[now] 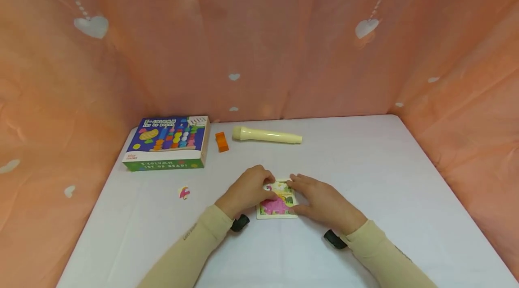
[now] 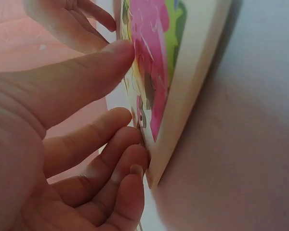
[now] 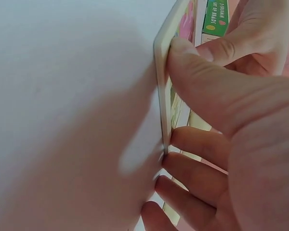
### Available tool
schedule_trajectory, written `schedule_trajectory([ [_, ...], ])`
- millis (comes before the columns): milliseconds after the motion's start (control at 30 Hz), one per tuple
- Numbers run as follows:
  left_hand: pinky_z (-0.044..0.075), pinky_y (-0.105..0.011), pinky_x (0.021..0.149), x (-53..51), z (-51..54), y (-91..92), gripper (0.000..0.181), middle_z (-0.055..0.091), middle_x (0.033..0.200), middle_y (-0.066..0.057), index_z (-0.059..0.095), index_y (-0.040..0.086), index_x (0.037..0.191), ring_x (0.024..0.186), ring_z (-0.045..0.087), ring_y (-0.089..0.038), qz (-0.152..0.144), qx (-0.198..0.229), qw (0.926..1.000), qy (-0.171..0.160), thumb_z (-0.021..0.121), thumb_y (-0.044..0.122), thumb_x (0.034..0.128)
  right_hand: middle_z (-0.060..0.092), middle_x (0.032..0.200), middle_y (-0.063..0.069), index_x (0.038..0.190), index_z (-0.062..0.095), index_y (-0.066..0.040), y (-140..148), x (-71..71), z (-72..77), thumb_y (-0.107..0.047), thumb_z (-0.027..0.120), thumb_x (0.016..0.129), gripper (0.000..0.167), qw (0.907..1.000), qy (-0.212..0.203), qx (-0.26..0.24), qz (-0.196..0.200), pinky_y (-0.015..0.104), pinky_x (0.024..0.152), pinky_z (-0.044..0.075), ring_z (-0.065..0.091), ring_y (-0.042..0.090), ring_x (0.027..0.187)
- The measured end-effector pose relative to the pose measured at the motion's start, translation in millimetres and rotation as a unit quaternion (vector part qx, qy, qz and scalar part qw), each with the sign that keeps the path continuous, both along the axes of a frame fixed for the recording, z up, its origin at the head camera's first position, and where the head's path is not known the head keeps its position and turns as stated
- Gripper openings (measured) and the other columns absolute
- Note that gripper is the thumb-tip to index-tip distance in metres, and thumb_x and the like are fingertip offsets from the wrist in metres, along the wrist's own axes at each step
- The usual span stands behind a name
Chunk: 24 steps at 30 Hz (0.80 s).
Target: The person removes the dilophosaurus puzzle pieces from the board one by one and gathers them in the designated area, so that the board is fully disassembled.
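A small puzzle board (image 1: 277,217) with a pale frame and a pink picture lies flat on the white table between both hands. The left hand (image 1: 248,192) is over its left side, and in the left wrist view the thumb of this hand (image 2: 62,96) presses on the pink pieces (image 2: 149,29), with the other fingers bent at the frame (image 2: 183,115). The right hand (image 1: 326,200) rests along the right side. In the right wrist view the right hand (image 3: 231,110) has its thumb on the frame (image 3: 160,72) and its fingertips against the edge and table.
A loose puzzle piece (image 1: 184,193) lies left of the hands. Farther back stand a bead-set box (image 1: 164,144), an orange block (image 1: 221,142) and a pale yellow microphone-shaped object (image 1: 267,135). An orange-pink curtain (image 1: 259,44) encloses the table (image 1: 385,166).
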State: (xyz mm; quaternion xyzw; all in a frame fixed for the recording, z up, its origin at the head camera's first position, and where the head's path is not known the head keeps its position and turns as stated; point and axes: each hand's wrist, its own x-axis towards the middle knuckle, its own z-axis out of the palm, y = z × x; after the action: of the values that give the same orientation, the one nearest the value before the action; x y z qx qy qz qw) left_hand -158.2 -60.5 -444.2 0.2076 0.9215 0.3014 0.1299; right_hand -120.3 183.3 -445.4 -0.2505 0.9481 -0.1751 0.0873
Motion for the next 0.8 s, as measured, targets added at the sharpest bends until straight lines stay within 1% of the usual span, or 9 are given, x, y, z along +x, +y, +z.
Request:
schedule_trajectory([
  [100, 0.054, -0.039, 0.095, 2.2, -2.5, -0.8, 0.036, 0.067, 0.105, -0.002, 0.079, 0.009, 0.116, 0.095, 0.058, -0.017, 0.001, -0.007, 1.0, -0.003, 0.09, 0.031, 0.0895, 0.053, 0.166, 0.009, 0.153, 0.062, -0.013, -1.5, 2.0, -1.5, -0.049, 0.082, 0.094, 0.072, 1.0, 0.002, 0.006, 0.007, 0.053, 0.12, 0.048, 0.05, 0.031, 0.155],
  [267, 0.054, -0.04, 0.098, 1.2, -1.2, -1.4, 0.033, 0.067, 0.104, -0.002, 0.08, 0.01, 0.116, 0.096, 0.06, -0.018, -0.001, -0.009, 0.9999, 0.011, 0.089, 0.029, 0.0908, 0.055, 0.163, 0.011, 0.152, 0.062, -0.012, -2.2, 1.2, -0.8, -0.048, 0.083, 0.093, 0.071, 0.9998, 0.018, 0.007, 0.006, 0.052, 0.118, 0.049, 0.052, 0.032, 0.153],
  [433, 0.055, -0.039, 0.097, 0.7, -0.6, 0.1, 0.03, 0.068, 0.104, -0.002, 0.08, 0.009, 0.116, 0.095, 0.06, -0.017, -0.01, -0.02, 0.9995, 0.023, 0.086, 0.028, 0.0934, 0.056, 0.163, 0.012, 0.152, 0.062, -0.012, -1.1, 0.6, 0.6, -0.047, 0.083, 0.094, 0.071, 0.9999, 0.015, 0.003, 0.008, 0.054, 0.118, 0.049, 0.052, 0.033, 0.152],
  [567, 0.055, -0.037, 0.095, 1.4, -1.5, 0.8, 0.028, 0.068, 0.104, -0.002, 0.08, 0.009, 0.116, 0.093, 0.059, -0.016, -0.009, -0.028, 0.9991, 0.029, 0.085, 0.027, 0.0953, 0.057, 0.162, 0.013, 0.15, 0.063, -0.012, -1.6, 0.3, 1.2, -0.046, 0.083, 0.094, 0.069, 0.9998, 0.019, 0.0, 0.01, 0.055, 0.117, 0.05, 0.053, 0.035, 0.151],
  [800, 0.053, -0.036, 0.093, 1.5, -2.0, 1.4, 0.028, 0.065, 0.104, -0.001, 0.077, 0.01, 0.117, 0.094, 0.057, -0.017, -0.005, -0.025, 0.9995, 0.019, 0.084, 0.027, 0.0958, 0.056, 0.162, 0.013, 0.153, 0.061, -0.017, -2.6, 0.9, 2.8, -0.045, 0.085, 0.092, 0.071, 1.0, 0.004, -0.008, -0.002, 0.056, 0.118, 0.048, 0.052, 0.035, 0.153],
])
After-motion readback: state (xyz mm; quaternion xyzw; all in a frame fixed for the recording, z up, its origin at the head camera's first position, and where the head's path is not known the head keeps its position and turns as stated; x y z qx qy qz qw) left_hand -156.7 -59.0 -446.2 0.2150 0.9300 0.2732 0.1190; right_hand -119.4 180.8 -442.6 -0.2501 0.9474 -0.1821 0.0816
